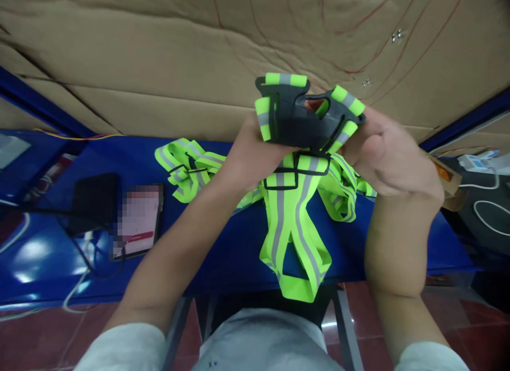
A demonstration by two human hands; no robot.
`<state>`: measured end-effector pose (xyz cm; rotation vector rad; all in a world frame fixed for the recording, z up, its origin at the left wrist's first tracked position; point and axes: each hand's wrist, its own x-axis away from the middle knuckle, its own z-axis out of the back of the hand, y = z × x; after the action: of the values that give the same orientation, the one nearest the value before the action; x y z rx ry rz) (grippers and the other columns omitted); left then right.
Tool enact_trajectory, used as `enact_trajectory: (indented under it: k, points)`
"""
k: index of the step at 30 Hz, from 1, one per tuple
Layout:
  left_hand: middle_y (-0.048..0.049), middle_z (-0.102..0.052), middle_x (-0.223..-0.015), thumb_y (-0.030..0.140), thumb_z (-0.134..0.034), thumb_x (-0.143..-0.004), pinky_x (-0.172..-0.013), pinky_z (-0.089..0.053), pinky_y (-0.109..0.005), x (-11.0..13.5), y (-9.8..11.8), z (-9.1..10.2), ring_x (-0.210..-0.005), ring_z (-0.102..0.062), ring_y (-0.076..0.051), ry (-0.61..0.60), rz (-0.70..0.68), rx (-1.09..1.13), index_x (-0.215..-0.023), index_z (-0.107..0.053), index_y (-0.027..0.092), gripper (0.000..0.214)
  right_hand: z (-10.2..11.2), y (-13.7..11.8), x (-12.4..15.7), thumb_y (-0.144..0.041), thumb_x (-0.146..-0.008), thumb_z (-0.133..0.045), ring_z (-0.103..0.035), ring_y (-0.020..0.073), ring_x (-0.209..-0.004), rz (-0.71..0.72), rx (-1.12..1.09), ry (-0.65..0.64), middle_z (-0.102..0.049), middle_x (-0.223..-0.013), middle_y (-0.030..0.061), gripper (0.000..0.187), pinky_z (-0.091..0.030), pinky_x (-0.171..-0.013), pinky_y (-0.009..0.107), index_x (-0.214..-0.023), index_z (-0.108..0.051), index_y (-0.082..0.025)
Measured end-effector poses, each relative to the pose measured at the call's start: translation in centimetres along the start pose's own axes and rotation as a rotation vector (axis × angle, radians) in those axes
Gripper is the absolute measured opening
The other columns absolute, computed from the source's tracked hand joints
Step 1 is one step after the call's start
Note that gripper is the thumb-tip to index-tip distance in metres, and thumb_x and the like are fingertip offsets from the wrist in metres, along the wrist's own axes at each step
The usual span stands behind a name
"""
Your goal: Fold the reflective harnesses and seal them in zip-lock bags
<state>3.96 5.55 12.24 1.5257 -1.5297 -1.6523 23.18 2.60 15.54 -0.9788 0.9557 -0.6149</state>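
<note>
I find the black buckle [285, 118] held raised over the bench [227, 254], left hand [253, 153] clamped on its left end, right hand [392, 153] closed about its right, presumably steadying both halves. Fluorescent, grey-striped webbing [275, 217] threads its end slots; full latching I cannot confirm.

Before you stands a wall of creased brown cardboard [139, 68], marked with curving red lines [354, 72]. Blue frame bars slant in at your left [43, 105] and right [466, 118]. The blue table [235, 254] carries bright glare at your left. Below you, grey metal legs [181, 323] stand over a reddish tiled floor [43, 336], which catches light in places.
</note>
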Motion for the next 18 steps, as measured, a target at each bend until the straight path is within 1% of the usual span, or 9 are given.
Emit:
enact_trajectory:
  k: [2,4,6,7,9,10,12,15,18]
  points:
    - [-0.0028,-0.069,-0.138,0.022,-0.08,-0.081,-0.118,-0.045,-0.039,0.1,0.2,-0.2,-0.136,-0.059,-0.028,-0.019,0.025,-0.02,-0.114,-0.075,0.021,0.033,0.0,-0.1,0.0,-0.045,-0.085,-0.079,-0.07,0.0212,-0.119,0.046,0.165,0.101,-0.074,-0.123,-0.0057,0.044,-0.057,-0.109,0.046,-0.126,-0.071,-0.03]
    - [-0.0015,-0.071,-0.134,0.018,-0.081,-0.079,-0.116,-0.045,-0.038,0.3,0.4,-0.4,-0.134,-0.06,-0.028,-0.031,0.059,0.003,-0.116,-0.075,0.021,0.038,-0.2,-0.3,0.1,-0.036,-0.085,-0.081,-0.072,0.0199,-0.113,0.085,0.302,0.21,-0.076,-0.115,-0.0081,0.033,-0.058,-0.107,0.044,-0.117,-0.075,-0.032]
    - [-0.001,-0.076,-0.122,0.012,-0.083,-0.074,-0.112,-0.049,-0.038,0.4,0.5,-0.5,-0.127,-0.064,-0.029,-0.037,0.148,0.064,-0.115,-0.075,0.021,0.043,-0.4,-0.5,0.1,-0.033,-0.085,-0.081,-0.072,0.0198,-0.114,0.126,0.319,0.256,-0.077,-0.113,-0.0089,0.029,-0.056,-0.109,0.043,-0.113,-0.078,-0.031]
    - [-0.0008,-0.077,-0.118,0.012,-0.083,-0.074,-0.108,-0.052,-0.039,0.5,0.5,-0.5,-0.123,-0.067,-0.028,-0.074,0.208,0.116,-0.115,-0.075,0.021,0.042,-0.4,-0.6,0.1,-0.03,-0.084,-0.081,-0.072,0.0197,-0.114,0.14,0.288,0.273,-0.077,-0.112,-0.0088,0.028,-0.055,-0.109,0.042,-0.113,-0.078,-0.03]
    - [-0.0008,-0.078,-0.11,0.018,-0.081,-0.08,-0.102,-0.057,-0.04,0.6,0.4,-0.4,-0.115,-0.072,-0.028,-0.222,0.308,0.268,-0.114,-0.075,0.022,0.034,-0.4,-0.8,0.1,-0.023,-0.08,-0.084,-0.072,0.0204,-0.112,0.159,0.208,0.329,-0.077,-0.11,-0.0072,0.03,-0.056,-0.108,0.04,-0.11,-0.079,-0.026]
    - [-0.0005,-0.079,-0.107,0.022,-0.078,-0.084,-0.1,-0.058,-0.041,0.7,0.3,-0.4,-0.114,-0.073,-0.028,-0.307,0.331,0.35,-0.114,-0.075,0.022,0.03,-0.3,-0.8,0.1,-0.02,-0.078,-0.085,-0.073,0.0215,-0.11,0.171,0.182,0.36,-0.077,-0.108,-0.006,0.029,-0.058,-0.105,0.04,-0.106,-0.08,-0.025]
    - [-0.0004,-0.078,-0.108,0.03,-0.074,-0.09,-0.101,-0.058,-0.04,0.8,0.0,-0.5,-0.115,-0.073,-0.029,-0.445,0.328,0.463,-0.116,-0.075,0.022,0.027,-0.2,-0.8,-0.1,-0.019,-0.077,-0.086,-0.073,0.025,-0.109,0.193,0.18,0.424,-0.078,-0.107,-0.0045,0.026,-0.06,-0.1,0.041,-0.101,-0.081,-0.028]
    - [-0.0039,-0.079,-0.112,0.03,-0.077,-0.088,-0.102,-0.057,-0.038,1.0,-0.3,-0.7,-0.116,-0.073,-0.029,-0.518,0.342,0.445,-0.117,-0.076,0.019,0.032,0.1,-1.0,-0.1,-0.022,-0.08,-0.083,-0.073,0.0283,-0.109,0.267,0.28,0.52,-0.078,-0.108,-0.0044,0.023,-0.061,-0.098,0.041,-0.099,-0.081,-0.035]
    - [-0.0059,-0.08,-0.111,0.022,-0.079,-0.085,-0.098,-0.061,-0.039,1.3,-0.2,-1.2,-0.106,-0.077,-0.028,-0.549,0.437,0.42,-0.111,-0.078,0.019,0.027,0.4,-1.5,0.2,-0.027,-0.083,-0.081,-0.072,0.0283,-0.11,0.386,0.457,0.616,-0.077,-0.108,-0.0029,0.022,-0.059,-0.1,0.04,-0.104,-0.081,-0.034]
